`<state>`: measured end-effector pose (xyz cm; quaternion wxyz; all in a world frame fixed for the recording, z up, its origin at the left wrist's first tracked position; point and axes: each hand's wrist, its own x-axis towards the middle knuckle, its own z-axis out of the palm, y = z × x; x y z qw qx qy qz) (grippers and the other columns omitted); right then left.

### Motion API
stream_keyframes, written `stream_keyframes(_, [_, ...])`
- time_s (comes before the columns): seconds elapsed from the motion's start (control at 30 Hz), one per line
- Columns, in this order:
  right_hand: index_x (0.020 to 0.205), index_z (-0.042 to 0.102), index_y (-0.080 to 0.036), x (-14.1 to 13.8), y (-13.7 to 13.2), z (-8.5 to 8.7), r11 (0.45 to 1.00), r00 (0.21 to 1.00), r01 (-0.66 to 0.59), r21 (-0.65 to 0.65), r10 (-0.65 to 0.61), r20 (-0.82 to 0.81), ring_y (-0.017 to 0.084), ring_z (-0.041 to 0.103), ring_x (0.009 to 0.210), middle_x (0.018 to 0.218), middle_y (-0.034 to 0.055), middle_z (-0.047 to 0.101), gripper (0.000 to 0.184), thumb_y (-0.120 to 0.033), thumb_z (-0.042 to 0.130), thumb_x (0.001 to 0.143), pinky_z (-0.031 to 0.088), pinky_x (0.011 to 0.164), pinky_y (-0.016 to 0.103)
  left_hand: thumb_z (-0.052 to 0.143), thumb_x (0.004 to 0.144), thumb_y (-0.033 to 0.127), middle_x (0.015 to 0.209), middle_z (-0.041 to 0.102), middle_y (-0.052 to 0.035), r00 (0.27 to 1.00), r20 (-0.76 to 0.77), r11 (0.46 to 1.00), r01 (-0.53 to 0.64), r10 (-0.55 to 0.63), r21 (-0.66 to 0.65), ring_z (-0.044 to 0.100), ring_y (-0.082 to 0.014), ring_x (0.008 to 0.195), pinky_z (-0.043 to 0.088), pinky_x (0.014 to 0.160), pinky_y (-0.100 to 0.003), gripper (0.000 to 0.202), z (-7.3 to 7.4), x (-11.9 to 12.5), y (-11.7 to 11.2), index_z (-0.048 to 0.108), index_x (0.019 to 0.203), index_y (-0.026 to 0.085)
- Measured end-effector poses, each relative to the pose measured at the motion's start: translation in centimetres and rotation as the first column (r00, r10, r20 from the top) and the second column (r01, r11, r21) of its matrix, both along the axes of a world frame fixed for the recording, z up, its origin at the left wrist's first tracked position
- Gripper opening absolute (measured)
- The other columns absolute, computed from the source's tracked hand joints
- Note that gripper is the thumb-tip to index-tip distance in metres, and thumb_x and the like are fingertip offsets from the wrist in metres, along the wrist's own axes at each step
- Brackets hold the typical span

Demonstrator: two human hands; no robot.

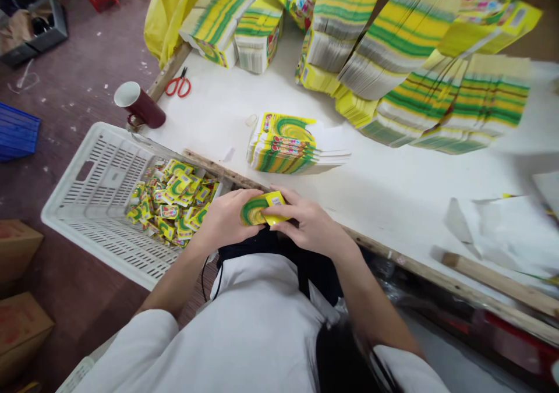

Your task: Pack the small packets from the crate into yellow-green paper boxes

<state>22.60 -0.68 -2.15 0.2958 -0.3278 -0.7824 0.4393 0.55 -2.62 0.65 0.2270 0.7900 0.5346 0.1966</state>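
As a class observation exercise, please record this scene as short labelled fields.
Left grip: around a small yellow-green printed carton
Right grip: fingers on the carton's barcoded end
Container: white slotted plastic crate, on the person's left, holding loose yellow-green packs
Surface: white tabletop
On it: dark red cylindrical mug, red-handled scissors, stacks of striped printed card

So the outfit's pretty basic: a plain white top (244, 329), kinda loose, with soft creases across the front. Sleeves (158, 330) are white too and short, so the forearms are bare, and so are the left hand (229, 219) and the right hand (310, 221). Dark pants (257, 245) show below the hem, navy or black, can't really tell. There's a thin black cord (203, 279) looping by the left hip, plus some loose hair (340, 358), blurry, hanging over the chest.
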Motion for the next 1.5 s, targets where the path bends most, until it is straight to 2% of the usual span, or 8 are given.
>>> stream_keyframes(0.3, [0.132, 0.047, -0.023, -3.6, -1.2, -1.2, 0.934, 0.940, 0.264, -0.239, -0.305, -0.152, 0.030, 0.057, 0.132, 0.144, 0.0174, 0.055, 0.059, -0.018, 0.074, 0.079, 0.049, 0.108, 0.052, 0.075, 0.071, 0.024, 0.116, 0.071, -0.0095, 0.998, -0.051, 1.000, -0.025, 0.024, -0.001, 0.070, -0.0270, 0.105, 0.055, 0.090, -0.038, 0.057, 0.1, 0.2, 0.3, 0.056, 0.125, 0.019])
stream_keyframes(0.47, [0.149, 0.038, -0.026, -2.6, 1.2, 1.8, 0.969, 0.967, 0.242, 0.049, -0.237, -0.089, 0.032, 0.055, 0.132, 0.148, 0.0148, 0.052, 0.072, -0.031, 0.073, 0.086, 0.048, 0.110, 0.051, 0.081, 0.071, 0.038, 0.114, 0.072, -0.0127, 0.946, -0.305, 0.987, -0.139, 0.109, -0.078, 0.069, -0.0345, 0.107, 0.053, 0.095, -0.049, 0.057, 0.2, -6.2, -0.2, 0.061, 0.121, 0.020])
stream_keyframes(0.57, [0.143, 0.049, -0.027, -0.4, 5.0, 2.5, 0.823, 0.864, 0.486, 0.294, -0.503, -0.020, 0.034, 0.052, 0.131, 0.136, 0.0136, 0.060, 0.051, -0.032, 0.062, 0.094, 0.042, 0.112, 0.055, 0.084, 0.065, 0.053, 0.130, 0.066, -0.0213, 0.874, -0.410, 0.960, -0.281, 0.261, 0.011, 0.057, -0.0459, 0.126, 0.042, 0.106, -0.062, 0.073, 0.4, -9.7, -0.7, 0.061, 0.123, 0.017])
stream_keyframes(0.8, [0.132, 0.058, -0.020, 1.1, 9.2, -0.5, 0.740, 0.752, 0.510, 0.438, -0.631, 0.192, 0.033, 0.061, 0.100, 0.104, 0.0130, 0.066, 0.039, -0.031, 0.057, 0.095, 0.050, 0.092, 0.054, 0.072, 0.082, 0.054, 0.115, 0.076, -0.0109, 0.975, 0.189, 0.930, -0.038, 0.114, -0.366, 0.073, -0.0255, 0.105, 0.057, 0.094, -0.041, 0.051, 0.0, -4.2, -0.8, 0.065, 0.120, 0.021])
stream_keyframes(0.97, [0.129, 0.056, -0.021, -0.1, 4.6, 2.9, 0.789, 0.827, 0.478, 0.385, -0.552, 0.104, 0.030, 0.063, 0.095, 0.098, 0.0092, 0.067, 0.040, -0.026, 0.065, 0.090, 0.049, 0.094, 0.052, 0.080, 0.071, 0.061, 0.120, 0.072, -0.0133, 0.672, 0.699, 0.920, 0.067, 0.245, -0.387, 0.071, -0.0272, 0.111, 0.059, 0.092, -0.042, 0.067, -1.6, 2.1, 0.7, 0.061, 0.124, 0.024])
stream_keyframes(1.1, [0.128, 0.053, -0.027, -2.7, 0.1, 3.5, 0.972, 0.970, 0.228, 0.059, -0.222, -0.096, 0.023, 0.067, 0.088, 0.096, 0.0037, 0.067, 0.041, -0.023, 0.066, 0.090, 0.057, 0.085, 0.040, 0.058, 0.079, 0.078, 0.102, 0.070, -0.0077, 0.270, 0.857, 0.893, -0.230, 0.440, -0.386, 0.070, -0.0257, 0.104, 0.060, 0.087, -0.042, 0.058, -1.1, 5.0, 2.0, 0.061, 0.104, 0.025])
stream_keyframes(1.23, [0.131, 0.051, -0.031, -5.1, -2.2, 1.8, 0.968, 0.937, 0.194, -0.158, -0.230, -0.262, 0.024, 0.067, 0.098, 0.111, 0.0061, 0.064, 0.052, -0.034, 0.075, 0.085, 0.062, 0.082, 0.036, 0.047, 0.086, 0.075, 0.068, 0.049, 0.0010, 0.115, 0.875, 0.827, -0.403, 0.470, -0.392, 0.059, -0.0143, 0.064, 0.058, 0.070, -0.033, 0.051, -0.3, 5.6, 2.8, 0.048, 0.081, 0.024])
stream_keyframes(1.5, [0.127, 0.060, -0.027, -3.2, -0.5, 0.4, 0.952, 0.931, 0.286, -0.105, -0.302, -0.206, 0.020, 0.065, 0.085, 0.109, 0.0061, 0.068, 0.036, -0.026, 0.066, 0.091, 0.059, 0.076, 0.035, 0.044, 0.071, 0.093, 0.106, 0.066, -0.0069, 0.536, 0.740, 0.912, -0.287, 0.407, -0.294, 0.068, -0.0224, 0.101, 0.058, 0.078, -0.035, 0.082, -3.4, 3.3, 0.8, 0.055, 0.121, 0.030])
